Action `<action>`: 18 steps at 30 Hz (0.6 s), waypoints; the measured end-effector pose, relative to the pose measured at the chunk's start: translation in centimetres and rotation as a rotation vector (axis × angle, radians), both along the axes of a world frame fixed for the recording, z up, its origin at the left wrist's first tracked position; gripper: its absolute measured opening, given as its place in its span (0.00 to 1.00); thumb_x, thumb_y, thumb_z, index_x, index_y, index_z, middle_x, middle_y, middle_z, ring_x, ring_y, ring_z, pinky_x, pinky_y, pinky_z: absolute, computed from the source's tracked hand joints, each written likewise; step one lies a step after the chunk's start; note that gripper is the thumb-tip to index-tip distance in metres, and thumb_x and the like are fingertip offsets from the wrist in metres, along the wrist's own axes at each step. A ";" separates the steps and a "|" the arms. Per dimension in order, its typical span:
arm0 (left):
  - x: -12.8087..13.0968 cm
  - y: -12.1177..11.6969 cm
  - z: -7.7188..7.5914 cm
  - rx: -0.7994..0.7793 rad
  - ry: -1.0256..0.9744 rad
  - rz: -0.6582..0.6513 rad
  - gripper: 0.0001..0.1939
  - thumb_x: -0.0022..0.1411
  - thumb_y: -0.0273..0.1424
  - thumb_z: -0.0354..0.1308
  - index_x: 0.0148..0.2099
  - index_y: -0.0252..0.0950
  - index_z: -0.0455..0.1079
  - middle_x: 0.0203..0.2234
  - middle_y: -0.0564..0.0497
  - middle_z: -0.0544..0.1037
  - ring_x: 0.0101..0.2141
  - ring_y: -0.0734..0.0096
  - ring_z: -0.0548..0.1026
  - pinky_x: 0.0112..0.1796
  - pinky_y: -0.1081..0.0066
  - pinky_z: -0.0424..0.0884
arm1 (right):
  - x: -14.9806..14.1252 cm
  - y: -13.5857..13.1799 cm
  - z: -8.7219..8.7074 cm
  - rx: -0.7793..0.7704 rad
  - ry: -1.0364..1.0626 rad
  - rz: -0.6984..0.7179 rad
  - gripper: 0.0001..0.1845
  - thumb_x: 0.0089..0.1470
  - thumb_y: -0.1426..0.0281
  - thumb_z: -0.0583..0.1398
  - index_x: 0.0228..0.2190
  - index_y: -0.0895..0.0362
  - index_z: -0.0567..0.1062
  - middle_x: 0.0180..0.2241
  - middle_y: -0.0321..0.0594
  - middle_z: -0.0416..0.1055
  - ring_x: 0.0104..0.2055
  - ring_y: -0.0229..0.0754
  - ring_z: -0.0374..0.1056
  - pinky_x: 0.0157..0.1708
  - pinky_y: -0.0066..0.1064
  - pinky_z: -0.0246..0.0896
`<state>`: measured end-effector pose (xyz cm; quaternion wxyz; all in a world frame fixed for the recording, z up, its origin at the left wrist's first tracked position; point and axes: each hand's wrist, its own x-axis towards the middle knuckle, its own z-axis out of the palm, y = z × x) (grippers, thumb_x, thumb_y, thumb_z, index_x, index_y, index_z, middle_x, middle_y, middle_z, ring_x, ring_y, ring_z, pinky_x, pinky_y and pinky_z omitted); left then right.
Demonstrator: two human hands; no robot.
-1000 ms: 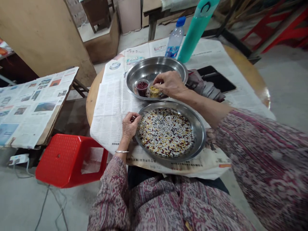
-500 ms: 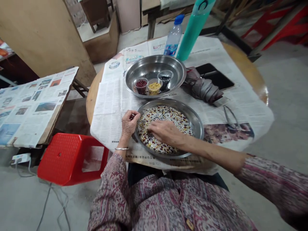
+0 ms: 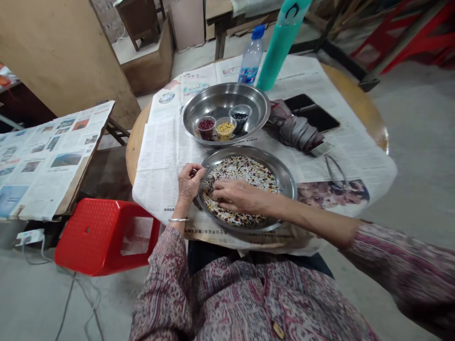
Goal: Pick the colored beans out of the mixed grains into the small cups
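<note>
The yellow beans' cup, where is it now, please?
In the head view, the cup stands in the far basin, with red beans at left and black beans at back right.

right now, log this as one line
left hand: at rim of tray | right hand: at grains in tray | cups: three, filled, in basin

Pink-and-grey patterned shirt, long sleeves, tan button; silver bangle; dark trousers

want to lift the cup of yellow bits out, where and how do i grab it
Probably pinch its rim from above, on the near side. The yellow cup stands upright, open at the top, with the red cup close on its left and the black cup behind to the right.
</note>
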<state>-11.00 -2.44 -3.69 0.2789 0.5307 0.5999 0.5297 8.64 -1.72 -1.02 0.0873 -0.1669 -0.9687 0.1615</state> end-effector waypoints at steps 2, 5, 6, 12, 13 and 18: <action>0.0 0.1 -0.1 -0.013 -0.016 0.001 0.03 0.57 0.25 0.61 0.31 0.36 0.72 0.26 0.57 0.73 0.27 0.77 0.67 0.33 0.75 0.66 | 2.2 -0.4 0.6 -0.007 -0.029 -0.047 0.08 0.59 0.77 0.57 0.31 0.56 0.75 0.37 0.43 0.73 0.39 0.42 0.66 0.37 0.32 0.58; 0.0 0.1 -0.3 -0.002 -0.036 -0.006 0.03 0.57 0.26 0.62 0.31 0.36 0.72 0.26 0.57 0.73 0.27 0.78 0.67 0.33 0.75 0.65 | 5.6 -0.8 1.5 -0.005 -0.050 -0.205 0.10 0.60 0.77 0.55 0.34 0.56 0.75 0.39 0.45 0.73 0.39 0.42 0.68 0.36 0.32 0.58; 0.0 0.1 -0.4 0.006 -0.040 -0.009 0.03 0.57 0.26 0.62 0.31 0.36 0.72 0.26 0.57 0.73 0.27 0.78 0.67 0.34 0.75 0.65 | 6.4 -1.1 1.8 -0.034 -0.064 -0.216 0.10 0.61 0.76 0.54 0.34 0.56 0.76 0.39 0.45 0.74 0.38 0.41 0.69 0.36 0.32 0.59; -0.1 0.1 -0.4 0.011 -0.042 -0.017 0.02 0.58 0.27 0.62 0.31 0.36 0.72 0.27 0.57 0.73 0.28 0.78 0.67 0.34 0.76 0.65 | 6.4 -4.8 0.8 -0.199 -0.091 -0.063 0.13 0.60 0.77 0.55 0.34 0.53 0.78 0.34 0.40 0.77 0.37 0.41 0.72 0.38 0.33 0.64; -0.1 0.1 -0.4 0.007 -0.041 -0.015 0.02 0.57 0.27 0.62 0.31 0.36 0.72 0.27 0.57 0.73 0.28 0.78 0.67 0.34 0.76 0.65 | 5.9 -5.0 0.4 -0.177 -0.049 -0.076 0.14 0.60 0.78 0.55 0.37 0.53 0.79 0.37 0.40 0.78 0.39 0.42 0.73 0.40 0.34 0.65; -0.1 0.1 -0.1 -0.028 -0.028 0.006 0.02 0.57 0.27 0.62 0.31 0.36 0.72 0.26 0.57 0.73 0.27 0.78 0.67 0.33 0.76 0.66 | 4.0 -1.2 -0.6 0.000 0.081 -0.376 0.20 0.59 0.78 0.55 0.47 0.53 0.79 0.48 0.45 0.78 0.50 0.50 0.71 0.47 0.41 0.68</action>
